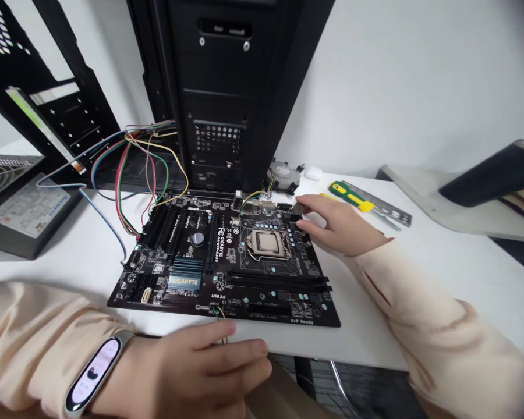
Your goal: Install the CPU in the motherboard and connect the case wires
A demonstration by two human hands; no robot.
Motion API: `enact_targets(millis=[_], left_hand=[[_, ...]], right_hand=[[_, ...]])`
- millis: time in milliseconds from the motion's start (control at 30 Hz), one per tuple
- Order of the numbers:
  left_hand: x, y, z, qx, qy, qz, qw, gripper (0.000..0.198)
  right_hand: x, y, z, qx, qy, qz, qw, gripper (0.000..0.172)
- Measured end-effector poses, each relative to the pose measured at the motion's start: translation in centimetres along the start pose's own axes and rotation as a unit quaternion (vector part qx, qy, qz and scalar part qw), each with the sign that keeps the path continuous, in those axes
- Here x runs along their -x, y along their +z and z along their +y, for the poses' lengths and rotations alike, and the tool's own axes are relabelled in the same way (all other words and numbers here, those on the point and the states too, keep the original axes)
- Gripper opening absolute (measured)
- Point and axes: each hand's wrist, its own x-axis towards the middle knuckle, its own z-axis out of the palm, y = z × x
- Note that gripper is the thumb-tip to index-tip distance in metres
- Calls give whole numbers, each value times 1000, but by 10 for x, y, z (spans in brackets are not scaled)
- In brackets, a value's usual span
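A black Gigabyte motherboard (218, 267) lies flat on the white table, with a bare processor (268, 243) in its socket. At the board's back right corner, my right hand (332, 224) has its thumb and index finger around the corner's edge. My left hand (201, 366) is in front of the near edge, palm down with fingers stretched out. Thin green and pale wires (220, 314) run from that edge down behind its index finger. Coloured cables (126, 180) join the board's left side to the black computer case (227, 87).
A power supply (35, 215) stands at the left. Behind the board sit a processor fan (283, 173) and a small white object (313, 173). To the right lie a green-and-yellow screwdriver (353, 196) and a metal I/O plate (390, 210). A grey stand base (419, 180) is farther right.
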Motion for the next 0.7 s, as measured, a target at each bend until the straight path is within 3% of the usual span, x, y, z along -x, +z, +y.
enact_targets(millis=[400, 633, 700], left_hand=[[2, -4, -6, 0, 25, -31, 999, 27], [-4, -7, 4, -19, -38, -23, 999, 32], [-10, -9, 5, -57, -91, -6, 994, 30]], right_hand=[[0, 0, -4, 6, -2, 13, 1000, 42], [0, 1, -3, 7, 2, 12, 1000, 43], [0, 1, -3, 7, 4, 6, 1000, 44]])
